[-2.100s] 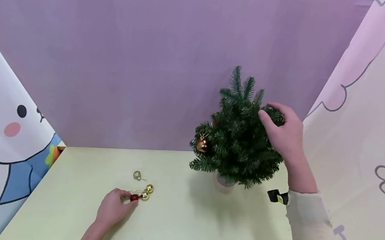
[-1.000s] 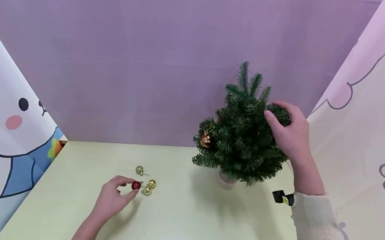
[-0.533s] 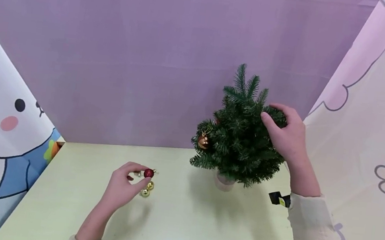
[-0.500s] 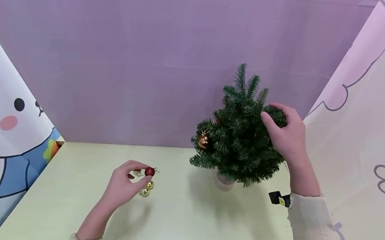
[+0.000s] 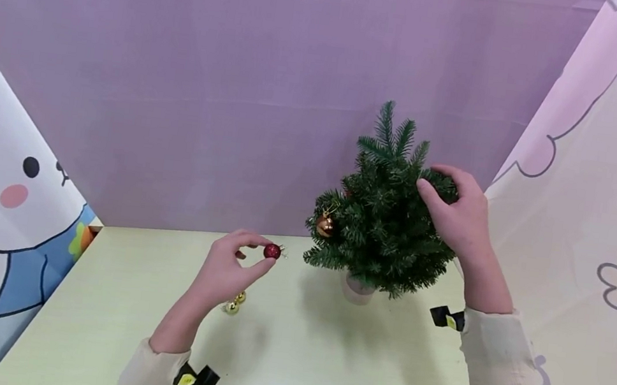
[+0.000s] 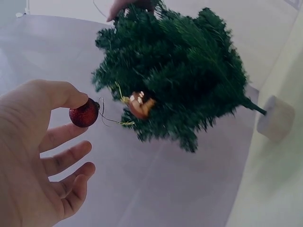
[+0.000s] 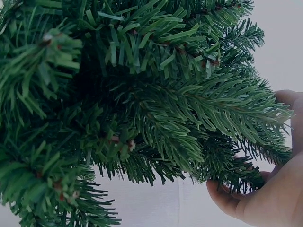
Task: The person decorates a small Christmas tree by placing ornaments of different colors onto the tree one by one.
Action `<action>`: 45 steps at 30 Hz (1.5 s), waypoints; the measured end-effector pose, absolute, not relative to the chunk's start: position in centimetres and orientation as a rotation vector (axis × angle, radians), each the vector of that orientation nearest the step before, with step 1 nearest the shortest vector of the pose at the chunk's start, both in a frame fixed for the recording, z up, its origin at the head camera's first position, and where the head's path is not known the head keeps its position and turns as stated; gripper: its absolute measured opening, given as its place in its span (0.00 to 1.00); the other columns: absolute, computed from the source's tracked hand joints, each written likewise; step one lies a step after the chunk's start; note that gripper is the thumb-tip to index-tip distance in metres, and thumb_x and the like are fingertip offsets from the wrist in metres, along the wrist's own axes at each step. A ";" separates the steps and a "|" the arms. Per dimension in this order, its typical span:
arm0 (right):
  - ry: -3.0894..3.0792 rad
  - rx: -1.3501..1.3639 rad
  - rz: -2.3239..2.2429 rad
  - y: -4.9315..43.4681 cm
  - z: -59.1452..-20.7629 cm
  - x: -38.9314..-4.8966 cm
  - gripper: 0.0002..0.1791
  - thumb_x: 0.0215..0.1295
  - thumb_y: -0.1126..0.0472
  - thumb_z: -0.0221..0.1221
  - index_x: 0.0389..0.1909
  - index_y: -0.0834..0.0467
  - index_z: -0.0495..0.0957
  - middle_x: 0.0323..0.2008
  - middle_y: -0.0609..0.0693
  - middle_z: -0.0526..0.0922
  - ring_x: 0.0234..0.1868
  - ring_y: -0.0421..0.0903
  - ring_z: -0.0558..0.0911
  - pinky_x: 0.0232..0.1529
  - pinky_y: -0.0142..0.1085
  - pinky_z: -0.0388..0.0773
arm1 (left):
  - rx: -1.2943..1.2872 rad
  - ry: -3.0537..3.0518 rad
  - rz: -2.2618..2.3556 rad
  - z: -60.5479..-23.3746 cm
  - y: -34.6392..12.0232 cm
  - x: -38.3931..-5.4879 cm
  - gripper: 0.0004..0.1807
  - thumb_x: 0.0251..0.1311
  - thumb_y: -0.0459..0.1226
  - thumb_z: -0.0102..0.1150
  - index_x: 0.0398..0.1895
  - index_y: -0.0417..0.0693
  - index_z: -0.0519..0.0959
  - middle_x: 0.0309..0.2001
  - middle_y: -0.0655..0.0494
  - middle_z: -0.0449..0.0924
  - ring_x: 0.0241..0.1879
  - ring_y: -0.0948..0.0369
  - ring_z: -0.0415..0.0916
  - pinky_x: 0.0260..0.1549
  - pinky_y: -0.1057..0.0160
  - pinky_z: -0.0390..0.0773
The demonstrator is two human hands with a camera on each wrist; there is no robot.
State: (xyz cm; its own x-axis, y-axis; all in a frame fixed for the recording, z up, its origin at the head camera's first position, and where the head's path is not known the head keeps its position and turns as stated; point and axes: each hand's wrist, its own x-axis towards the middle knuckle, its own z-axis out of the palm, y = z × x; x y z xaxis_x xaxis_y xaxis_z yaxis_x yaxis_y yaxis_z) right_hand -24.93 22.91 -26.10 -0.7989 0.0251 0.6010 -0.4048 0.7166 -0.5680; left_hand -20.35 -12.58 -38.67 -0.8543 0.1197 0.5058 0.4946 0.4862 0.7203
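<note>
Between thumb and forefinger, my left hand [image 5: 225, 270] pinches a glittery red bauble [image 5: 272, 251] above the table. A thin wire and gold loop stick out from the bauble [image 6: 84, 113] in the left wrist view; the other fingers are loosely bent. My right hand [image 5: 463, 215] grips upper branches on the right side of a small artificial Christmas tree [image 5: 382, 227]. Needles hide part of that hand [image 7: 272, 194] in the right wrist view. A shiny copper bauble [image 5: 325, 225] hangs on the tree's left side, and a bit of red [image 5: 348, 193] shows above it.
Gold baubles [image 5: 232, 307] lie on the pale yellow table [image 5: 287, 370], partly behind my left hand. The tree stands on a pale round base [image 5: 357, 288]. A purple backdrop [image 5: 210, 97] rises behind, with printed cloth panels [image 5: 15, 182] at the sides.
My left hand has lifted the red bauble from beside the gold ones and carried it up and right, closer to the tree. The right hand keeps its grip on the branches.
</note>
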 end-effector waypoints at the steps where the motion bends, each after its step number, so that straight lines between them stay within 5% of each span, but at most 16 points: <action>1: -2.331 0.284 0.958 22.9 -26.1 -24.9 0.26 0.56 0.41 0.53 0.54 0.47 0.71 0.54 0.48 0.69 0.58 0.46 0.62 0.55 0.49 0.56 | -0.523 -2.349 -1.320 -38.3 -12.3 -20.5 0.14 0.45 0.52 0.62 0.37 0.65 0.78 0.37 0.70 0.74 0.39 0.69 0.69 0.32 0.60 0.70; 33: -2.100 0.290 0.589 21.0 -26.0 -23.1 0.25 0.54 0.46 0.57 0.48 0.58 0.73 0.53 0.56 0.68 0.57 0.53 0.61 0.55 0.49 0.54 | -0.794 -2.285 -1.535 -32.2 -6.8 -23.9 0.15 0.47 0.52 0.61 0.37 0.60 0.80 0.38 0.66 0.75 0.40 0.66 0.69 0.34 0.61 0.72; 45: -1.733 0.795 0.305 17.7 -26.9 -20.4 0.11 0.46 0.59 0.61 0.28 0.62 0.80 0.41 0.61 0.77 0.52 0.59 0.69 0.55 0.49 0.58 | -0.875 -2.255 -1.514 -31.9 -5.0 -25.3 0.14 0.48 0.51 0.61 0.36 0.59 0.79 0.37 0.65 0.75 0.39 0.67 0.69 0.32 0.60 0.71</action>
